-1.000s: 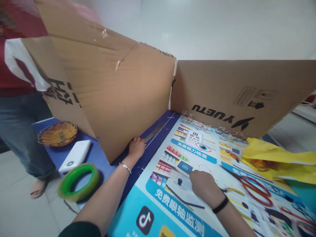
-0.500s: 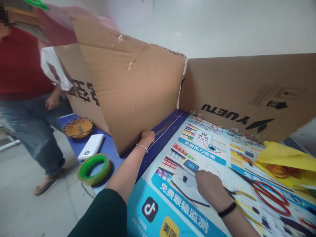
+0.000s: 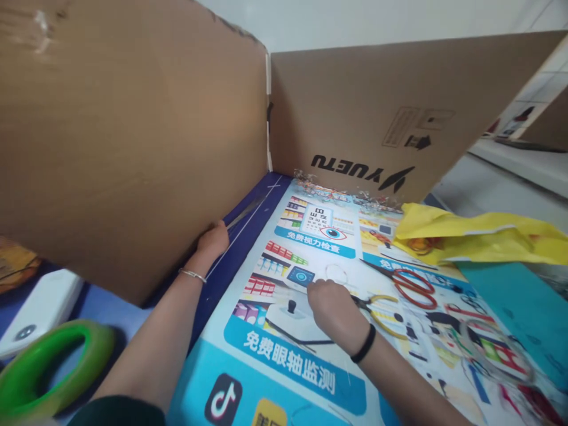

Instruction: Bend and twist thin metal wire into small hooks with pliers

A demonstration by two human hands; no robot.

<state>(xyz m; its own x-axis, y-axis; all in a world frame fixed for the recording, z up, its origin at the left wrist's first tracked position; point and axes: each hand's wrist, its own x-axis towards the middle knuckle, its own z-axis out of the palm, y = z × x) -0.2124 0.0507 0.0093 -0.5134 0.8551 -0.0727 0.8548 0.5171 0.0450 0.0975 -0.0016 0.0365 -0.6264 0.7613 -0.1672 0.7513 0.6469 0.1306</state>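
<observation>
My left hand (image 3: 213,241) is closed at the foot of the left cardboard panel (image 3: 133,142), its wrist wearing a thin bracelet. From its fist a long thin grey blade (image 3: 246,212) points away along the blue table strip; its handle is hidden. Over the printed poster (image 3: 302,349), my right hand (image 3: 335,307) is also closed, and a faint thin loop of wire (image 3: 336,273) shows beside its knuckles. What its fingers hold is hidden. To its right lie pliers with yellow handles (image 3: 384,319) and scissors with red handles (image 3: 415,289).
A second cardboard panel (image 3: 350,112) stands across the back. Green-rimmed tape (image 3: 95,349), a white device (image 3: 48,305) and a basket (image 3: 15,263) sit at left. At right are a yellow bag (image 3: 497,234), a coil of wire (image 3: 526,370) and a teal sheet (image 3: 519,307).
The view has moved closer and turned right, so the panels loom larger and the person in red is out of frame. Both my hands stay closed in about the same places.
</observation>
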